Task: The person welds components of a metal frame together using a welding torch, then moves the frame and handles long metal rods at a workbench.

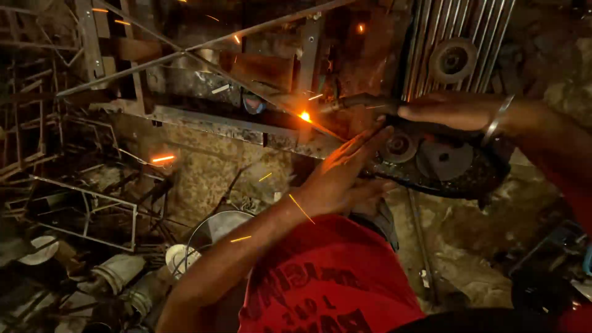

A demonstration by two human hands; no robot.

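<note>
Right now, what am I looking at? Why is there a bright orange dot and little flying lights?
This picture comes from a camera on a person's head, looking down at their own two hands. The right hand grips a dark tool whose tip touches a metal frame. The orange glow there throws sparks. The left hand is open and flat, raised close to the glow, holding nothing. Below lie metal scraps and pale tubs on a dirty floor.

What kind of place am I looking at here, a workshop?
Most likely a metal-fabrication or welding workshop: the right hand holds a welding rod holder sparking on a steel frame, with metal frames heaped on the floor.
</note>
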